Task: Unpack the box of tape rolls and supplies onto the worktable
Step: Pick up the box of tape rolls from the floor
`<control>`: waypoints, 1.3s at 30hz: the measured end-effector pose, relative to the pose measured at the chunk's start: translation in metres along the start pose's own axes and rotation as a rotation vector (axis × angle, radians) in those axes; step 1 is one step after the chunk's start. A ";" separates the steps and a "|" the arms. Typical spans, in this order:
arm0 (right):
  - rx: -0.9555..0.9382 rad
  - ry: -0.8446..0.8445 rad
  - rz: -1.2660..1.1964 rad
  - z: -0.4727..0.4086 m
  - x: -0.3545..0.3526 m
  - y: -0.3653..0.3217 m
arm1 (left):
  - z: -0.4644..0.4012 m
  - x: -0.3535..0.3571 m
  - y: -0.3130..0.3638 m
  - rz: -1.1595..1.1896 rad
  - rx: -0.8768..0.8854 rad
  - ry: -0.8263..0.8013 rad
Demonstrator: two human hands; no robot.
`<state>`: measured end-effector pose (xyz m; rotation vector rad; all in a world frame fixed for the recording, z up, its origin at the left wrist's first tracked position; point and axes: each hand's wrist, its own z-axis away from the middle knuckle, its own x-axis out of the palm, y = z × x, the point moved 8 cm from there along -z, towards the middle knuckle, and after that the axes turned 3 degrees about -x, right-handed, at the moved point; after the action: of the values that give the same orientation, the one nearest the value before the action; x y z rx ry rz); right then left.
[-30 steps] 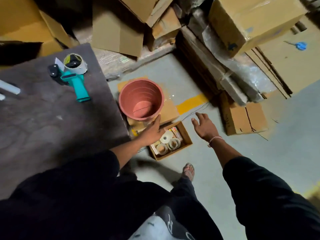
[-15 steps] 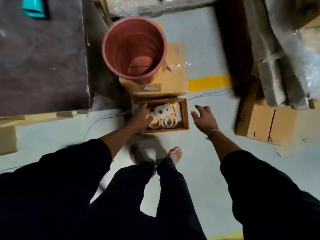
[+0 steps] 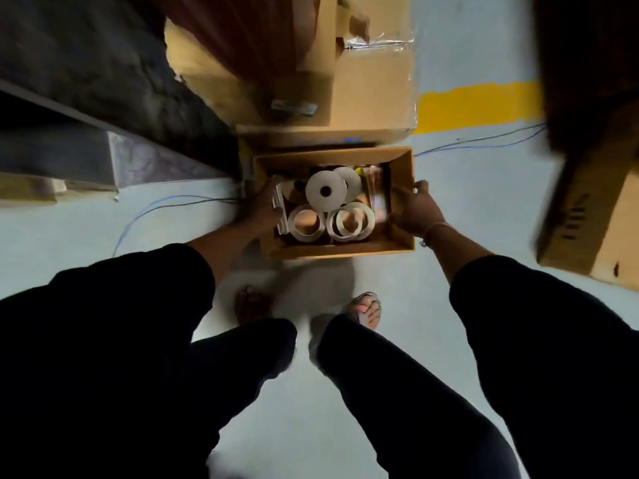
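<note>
An open cardboard box sits on the pale floor in front of my feet. Inside lie several white tape rolls and some flat packets along the right wall. My left hand grips the box's left wall, fingers curled over the rim. On the opposite side my right hand holds the right wall, thumb over the top edge. The worktable, dark and flat, shows only as a corner at the upper left.
A terracotta pot stands on stacked cardboard boxes just behind the box. Another carton lies at the right. Thin wires run across the floor. A yellow floor stripe is beyond.
I have bent lower over the box. My left hand stayed at the left wall, and my right hand, open beside the box before, has closed on its right wall.
</note>
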<state>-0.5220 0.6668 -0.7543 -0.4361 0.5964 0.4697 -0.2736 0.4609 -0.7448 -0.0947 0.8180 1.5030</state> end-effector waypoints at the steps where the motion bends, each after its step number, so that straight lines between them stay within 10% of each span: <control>1: 0.000 0.031 0.001 -0.011 0.004 0.002 | -0.005 0.006 -0.002 0.045 0.000 0.020; 8: 0.048 0.199 0.111 -0.048 0.009 0.014 | -0.016 0.014 -0.017 0.323 -0.144 0.271; 23: 0.107 0.145 0.078 0.043 -0.053 0.004 | 0.044 -0.033 -0.006 0.420 -0.254 0.172; 39: 0.078 0.150 0.092 0.353 -0.260 -0.070 | 0.332 -0.203 0.150 -0.107 0.052 0.143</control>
<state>-0.5240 0.7162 -0.3127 -0.3724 0.7799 0.5026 -0.2412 0.4850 -0.3298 -0.2066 0.9514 1.3845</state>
